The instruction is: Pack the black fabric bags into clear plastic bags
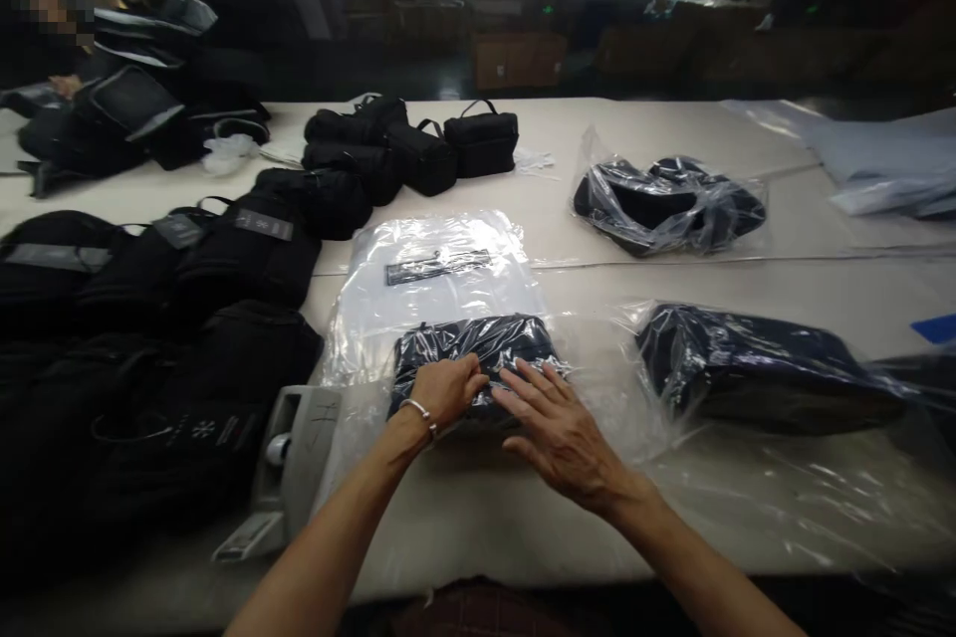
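A black bag point(515, 330) inside clear plastic lies in front of me at the table's near side. My left hand point(448, 390), with a bracelet at the wrist, is closed against its top, the fingers curled on the clear plastic bag point(597, 343). Fingers spread, my right hand point(553, 433) rests flat over the right part of the wrapped bag. Just beyond it lie flat clear plastic bags point(448, 304) with a dark printed strip. What is under my palms is hidden.
Several black bags point(246, 249) crowd the left, with smaller handled ones point(482, 141) behind. Wrapped black items point(762, 368) point(672, 204) lie right. A grey plastic device point(310, 438) sits by my left forearm. Plastic sheets point(888, 154) cover the far right. Another person's hand point(66, 85) shows far left.
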`<control>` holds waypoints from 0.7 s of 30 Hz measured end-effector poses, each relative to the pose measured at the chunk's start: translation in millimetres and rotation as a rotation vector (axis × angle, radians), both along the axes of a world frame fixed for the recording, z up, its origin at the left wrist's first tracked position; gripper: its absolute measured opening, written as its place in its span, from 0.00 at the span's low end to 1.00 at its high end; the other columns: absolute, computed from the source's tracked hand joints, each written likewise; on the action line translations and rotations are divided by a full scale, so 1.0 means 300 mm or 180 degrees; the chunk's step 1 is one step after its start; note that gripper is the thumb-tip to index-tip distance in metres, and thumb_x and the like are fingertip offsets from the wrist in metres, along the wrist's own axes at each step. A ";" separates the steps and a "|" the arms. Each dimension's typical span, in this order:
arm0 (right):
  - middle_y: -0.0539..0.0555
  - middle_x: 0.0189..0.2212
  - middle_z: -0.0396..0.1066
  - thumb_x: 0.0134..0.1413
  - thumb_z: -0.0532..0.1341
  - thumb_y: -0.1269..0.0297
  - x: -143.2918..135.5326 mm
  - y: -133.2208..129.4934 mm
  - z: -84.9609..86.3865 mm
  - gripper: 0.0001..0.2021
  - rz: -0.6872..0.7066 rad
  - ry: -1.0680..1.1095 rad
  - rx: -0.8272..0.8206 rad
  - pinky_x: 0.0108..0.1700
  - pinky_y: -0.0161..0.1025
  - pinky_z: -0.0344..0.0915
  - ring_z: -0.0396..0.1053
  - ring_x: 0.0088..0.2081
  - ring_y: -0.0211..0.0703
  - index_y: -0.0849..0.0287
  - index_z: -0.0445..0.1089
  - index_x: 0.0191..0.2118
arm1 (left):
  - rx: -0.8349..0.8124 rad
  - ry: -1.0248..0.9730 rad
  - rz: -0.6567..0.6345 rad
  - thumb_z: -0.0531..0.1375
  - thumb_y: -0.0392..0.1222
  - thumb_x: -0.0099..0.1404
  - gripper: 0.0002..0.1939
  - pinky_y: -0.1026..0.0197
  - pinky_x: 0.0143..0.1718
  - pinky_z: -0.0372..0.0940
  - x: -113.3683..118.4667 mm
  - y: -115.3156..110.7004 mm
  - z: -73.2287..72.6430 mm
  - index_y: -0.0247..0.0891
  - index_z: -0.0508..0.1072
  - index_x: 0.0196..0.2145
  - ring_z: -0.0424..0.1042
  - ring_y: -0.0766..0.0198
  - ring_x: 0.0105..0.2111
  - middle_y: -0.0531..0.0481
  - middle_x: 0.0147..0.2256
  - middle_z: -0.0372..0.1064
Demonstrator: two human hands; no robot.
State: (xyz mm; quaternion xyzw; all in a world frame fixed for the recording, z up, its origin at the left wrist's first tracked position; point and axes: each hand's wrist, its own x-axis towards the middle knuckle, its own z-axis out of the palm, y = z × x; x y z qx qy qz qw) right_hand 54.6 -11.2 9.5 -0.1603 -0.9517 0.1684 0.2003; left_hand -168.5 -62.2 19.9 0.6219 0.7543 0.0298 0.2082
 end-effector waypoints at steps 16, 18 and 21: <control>0.52 0.64 0.59 0.59 0.63 0.57 -0.052 0.029 -0.072 0.30 0.0171 -0.0780 0.0618 0.65 0.59 0.51 0.53 0.66 0.56 0.49 0.57 0.65 | 0.1214 -0.2464 0.1625 0.54 0.58 0.63 0.18 0.63 0.32 0.62 -0.312 -0.351 -0.090 0.40 0.64 0.27 0.65 0.65 0.26 0.55 0.23 0.66; 0.52 0.64 0.60 0.58 0.63 0.58 -0.052 0.030 -0.074 0.30 0.0195 -0.0791 0.0645 0.65 0.58 0.51 0.54 0.66 0.55 0.49 0.57 0.65 | 0.1452 -0.2431 0.2041 0.54 0.59 0.63 0.19 0.64 0.25 0.57 -0.285 -0.351 -0.161 0.41 0.62 0.27 0.59 0.67 0.20 0.59 0.19 0.58; 0.51 0.65 0.58 0.58 0.63 0.58 -0.051 0.030 -0.074 0.31 0.0221 -0.0904 0.0703 0.65 0.58 0.51 0.53 0.66 0.55 0.50 0.57 0.65 | 0.1719 -0.2450 0.2548 0.57 0.60 0.59 0.20 0.65 0.22 0.52 -0.264 -0.355 -0.237 0.41 0.63 0.26 0.54 0.69 0.18 0.61 0.17 0.53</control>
